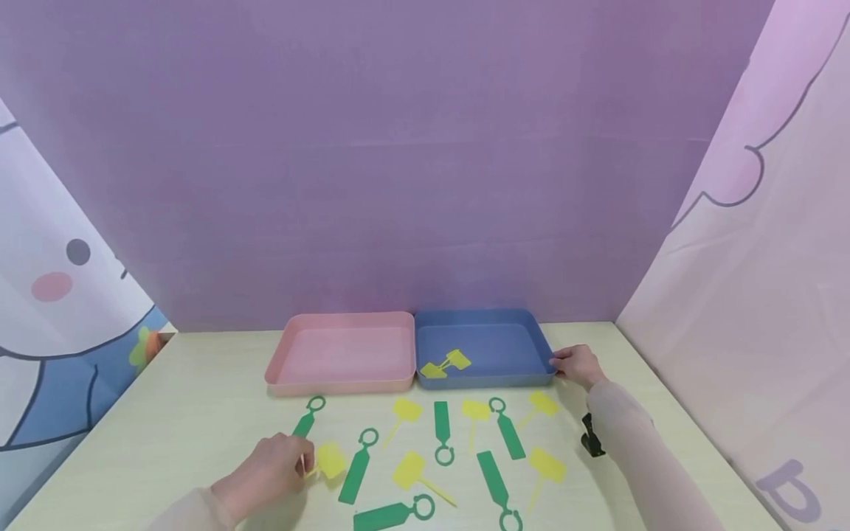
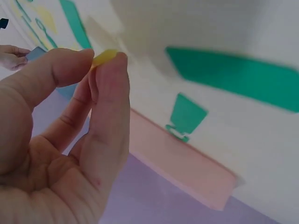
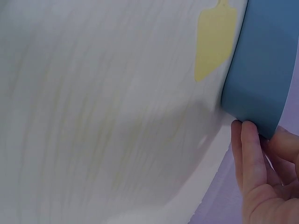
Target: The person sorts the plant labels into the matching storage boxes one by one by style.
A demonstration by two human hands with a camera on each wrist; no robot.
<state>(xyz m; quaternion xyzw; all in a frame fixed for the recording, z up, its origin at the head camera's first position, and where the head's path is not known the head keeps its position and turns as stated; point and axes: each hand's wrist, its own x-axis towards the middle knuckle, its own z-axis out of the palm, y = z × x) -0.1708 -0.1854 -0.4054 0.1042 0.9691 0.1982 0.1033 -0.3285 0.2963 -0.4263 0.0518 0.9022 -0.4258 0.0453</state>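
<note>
My left hand [image 1: 274, 466] pinches a yellow paddle-shaped tag [image 1: 331, 460] by its thin stem, between thumb and fingertips. In the left wrist view only a small yellow bit of the tag [image 2: 105, 57] shows at the fingertips. My right hand [image 1: 578, 364] grips the right side of the blue tray [image 1: 488, 381] near its front corner. Two yellow tags [image 1: 458, 359] lie inside that tray. Spread before the trays are several green tags with ring ends [image 1: 356, 476] and several more yellow tags [image 1: 409, 470]. One green tag [image 1: 304, 425] is partly hidden behind my left hand.
A pink tray [image 1: 345, 386] stands against the blue tray's left side. Beside my right forearm lies a small black object [image 1: 590, 436]. A purple backdrop [image 1: 412, 162] rises behind the table, with printed cloths [image 1: 764, 295] at both sides.
</note>
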